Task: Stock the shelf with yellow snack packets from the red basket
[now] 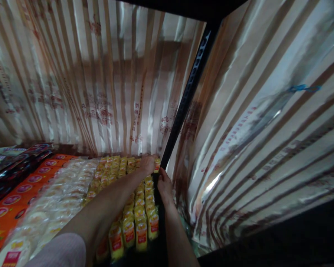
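My left hand (147, 164) reaches to the far end of rows of small yellow wrapped snack packets (141, 233). Its fingers are curled in among the back packets, and what they hold, if anything, is hidden. Close by, one yellow packet (157, 165) shows between that hand and a black slotted post (187, 92). My right hand (164, 185) is by the foot of the post, at the right edge of the rows. Its fingers are bent inward and look closed, but dim light and blur hide anything between them. Red labels face me on the front packets.
Left of the yellow rows lie clear-wrapped round white snacks (55, 200), then orange packaging (25, 189) and dark shiny packs (13, 170). Pleated printed sheeting (114, 92) hangs behind and to the right, with a blue tie (303, 88). A dark beam (169, 8) crosses overhead.
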Motion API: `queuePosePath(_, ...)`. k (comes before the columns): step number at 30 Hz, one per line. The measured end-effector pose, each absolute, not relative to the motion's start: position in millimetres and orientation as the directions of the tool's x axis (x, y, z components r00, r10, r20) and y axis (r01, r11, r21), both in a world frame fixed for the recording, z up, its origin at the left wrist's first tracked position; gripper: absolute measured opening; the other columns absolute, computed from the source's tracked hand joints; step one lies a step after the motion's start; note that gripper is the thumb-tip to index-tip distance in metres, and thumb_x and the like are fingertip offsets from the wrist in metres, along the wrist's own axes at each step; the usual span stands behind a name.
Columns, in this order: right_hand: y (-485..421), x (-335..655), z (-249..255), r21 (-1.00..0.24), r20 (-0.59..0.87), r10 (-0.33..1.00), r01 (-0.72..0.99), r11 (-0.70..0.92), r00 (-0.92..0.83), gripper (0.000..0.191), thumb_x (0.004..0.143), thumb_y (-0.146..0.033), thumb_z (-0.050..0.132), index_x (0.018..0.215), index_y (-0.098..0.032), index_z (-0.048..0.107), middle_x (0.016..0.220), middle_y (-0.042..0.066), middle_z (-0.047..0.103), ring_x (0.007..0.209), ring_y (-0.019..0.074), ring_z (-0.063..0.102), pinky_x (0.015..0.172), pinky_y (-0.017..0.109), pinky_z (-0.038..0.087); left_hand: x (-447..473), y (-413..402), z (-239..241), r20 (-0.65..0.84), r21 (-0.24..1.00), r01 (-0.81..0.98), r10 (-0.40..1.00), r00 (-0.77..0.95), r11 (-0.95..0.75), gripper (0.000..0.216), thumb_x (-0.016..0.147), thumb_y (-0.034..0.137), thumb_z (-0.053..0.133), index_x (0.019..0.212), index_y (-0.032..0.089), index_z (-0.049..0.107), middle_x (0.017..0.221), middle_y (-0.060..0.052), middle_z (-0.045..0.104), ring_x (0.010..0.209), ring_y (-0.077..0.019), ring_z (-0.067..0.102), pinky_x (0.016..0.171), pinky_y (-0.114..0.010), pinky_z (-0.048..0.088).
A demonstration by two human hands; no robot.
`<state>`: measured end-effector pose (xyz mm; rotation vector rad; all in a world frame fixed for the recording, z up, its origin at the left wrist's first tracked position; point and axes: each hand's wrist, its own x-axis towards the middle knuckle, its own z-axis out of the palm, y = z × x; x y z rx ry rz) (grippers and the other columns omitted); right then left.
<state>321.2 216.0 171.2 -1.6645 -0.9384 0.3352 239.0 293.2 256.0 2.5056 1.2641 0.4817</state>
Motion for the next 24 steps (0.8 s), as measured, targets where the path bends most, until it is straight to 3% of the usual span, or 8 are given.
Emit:
queuePosePath(11,218.7,322.4,156.9,-0.986,0.082,0.802,0.167,-0.022,0.592,0.05,0.078,-0.03,0.042,0.125,-0.018,0.055,0.122,0.006,0.061,0.115,0.0179,0.054,0.102,0.035,0.037,253.1,310.5,236.8,0.11,0.287,0.762,0.81,0.576,-0.581,0.024,0.078,0.012,0.051,0.097,0.014,0.066,0.092,-0.009,0.066,0.099,-0.0219,0.054,0.087,-0.031,0.041)
queuePosePath(24,217.7,315.6,166.5,-0.948,-0.011,0.8,0.249,-0.2,0.6,0.047,0.082,-0.033,0.043,0.124,-0.017,0.057,0.117,0.006,0.064,0.113,0.0189,0.056,0.099,0.031,0.04,255.4,313.7,232.2,0.118,0.293,0.788,0.839,0.531,-0.541,0.029,0.081,0.01,0.044,0.1,0.012,0.066,0.107,-0.013,0.058,0.107,-0.0246,0.043,0.087,-0.035,0.037)
